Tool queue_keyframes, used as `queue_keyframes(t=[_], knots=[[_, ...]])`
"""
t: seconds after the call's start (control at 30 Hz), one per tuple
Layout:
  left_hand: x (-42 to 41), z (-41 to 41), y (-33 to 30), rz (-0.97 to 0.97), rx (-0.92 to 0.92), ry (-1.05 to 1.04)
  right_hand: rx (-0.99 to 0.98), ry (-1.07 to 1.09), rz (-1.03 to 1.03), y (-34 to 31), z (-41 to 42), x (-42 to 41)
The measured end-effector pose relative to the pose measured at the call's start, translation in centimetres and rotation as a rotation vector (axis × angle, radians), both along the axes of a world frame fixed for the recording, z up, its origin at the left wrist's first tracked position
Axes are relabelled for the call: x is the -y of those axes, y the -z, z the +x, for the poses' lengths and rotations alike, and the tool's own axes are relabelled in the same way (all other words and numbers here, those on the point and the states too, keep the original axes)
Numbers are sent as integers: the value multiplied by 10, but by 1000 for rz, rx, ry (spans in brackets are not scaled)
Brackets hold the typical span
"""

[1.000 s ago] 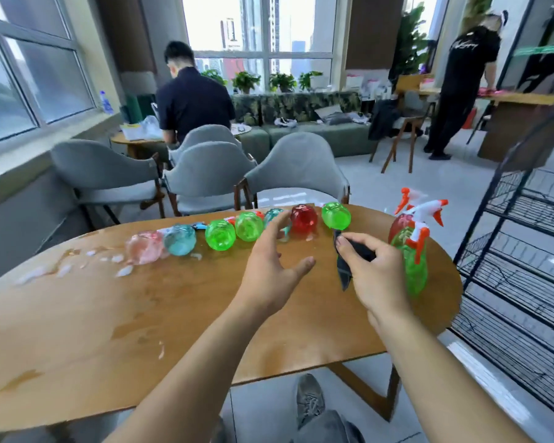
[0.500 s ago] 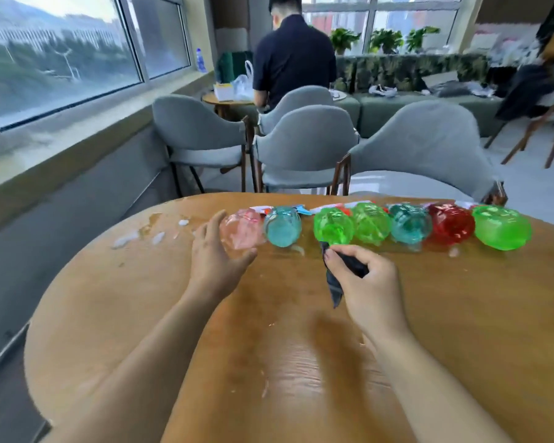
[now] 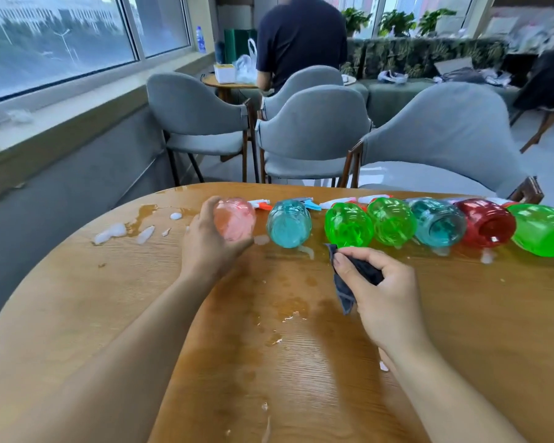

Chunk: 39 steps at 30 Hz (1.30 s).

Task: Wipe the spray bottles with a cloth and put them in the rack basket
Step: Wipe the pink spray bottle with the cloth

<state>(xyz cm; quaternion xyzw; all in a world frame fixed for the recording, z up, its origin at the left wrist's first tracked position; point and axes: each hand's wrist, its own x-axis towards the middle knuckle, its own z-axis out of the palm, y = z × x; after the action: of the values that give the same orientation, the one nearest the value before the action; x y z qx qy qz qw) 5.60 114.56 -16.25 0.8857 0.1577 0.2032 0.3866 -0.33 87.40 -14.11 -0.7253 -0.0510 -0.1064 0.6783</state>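
Seven translucent plastic spray bottles lie on their sides in a row along the far edge of the round wooden surface (image 3: 301, 362), bases toward the camera and trigger heads pointing away. From the left: a pale pink bottle (image 3: 235, 222), a teal bottle (image 3: 288, 223), a bright green bottle (image 3: 348, 224), a second green bottle (image 3: 392, 221), a second teal bottle (image 3: 438, 222), a dark red bottle (image 3: 485, 222) and a large green bottle (image 3: 542, 230) at the right edge of the view.

The left hand (image 3: 208, 241) cups the pale pink bottle from its left side, fingers curled round the body and thumb beneath the base. The right hand (image 3: 383, 294) is closed round a crumpled dark grey cloth (image 3: 349, 282), one corner hanging below the fist, just in front of the bright green bottle and not touching it.

White foam patches (image 3: 112, 233) and wet streaks (image 3: 288, 311) mark the surface, left of the row and between the forearms. Grey upholstered chairs (image 3: 311, 129) stand behind the surface, and a person in a dark shirt (image 3: 301, 36) sits with their back to the camera at a small round table (image 3: 229, 81) near the window (image 3: 55, 39).
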Motion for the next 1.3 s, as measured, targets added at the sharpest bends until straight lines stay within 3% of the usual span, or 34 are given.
queue_keyframes(t=[0.17, 0.3, 0.43, 0.57, 0.73, 0.9, 1.0, 1.17, 1.3], knots=[[-7, -47, -43, -157, 167, -54, 4, -30, 20, -21, -22, -9], [-1, -99, -75, -550, 295, -35, 14, -115, 39, -37, -51, -33], [28, -150, -93, -834, 401, 127, 51, -169, 86, -52, -84, -60], [65, -186, -88, -957, 413, 312, 214, -84, 111, -67, -116, -73], [87, -203, -73, -1171, 355, 414, 437, 62, -9, -57, -138, -64], [95, -191, -52, -1109, 276, 373, 598, -18, -231, -38, -128, -37], [101, -176, -41, -1187, 254, 419, 450, -49, -107, -34, -117, -22], [107, -162, -23, -1319, 176, 519, -54, 107, 422, -31, -88, 4], [108, -162, -10, -1283, 136, 583, -169, -39, 616, -25, -80, 14]])
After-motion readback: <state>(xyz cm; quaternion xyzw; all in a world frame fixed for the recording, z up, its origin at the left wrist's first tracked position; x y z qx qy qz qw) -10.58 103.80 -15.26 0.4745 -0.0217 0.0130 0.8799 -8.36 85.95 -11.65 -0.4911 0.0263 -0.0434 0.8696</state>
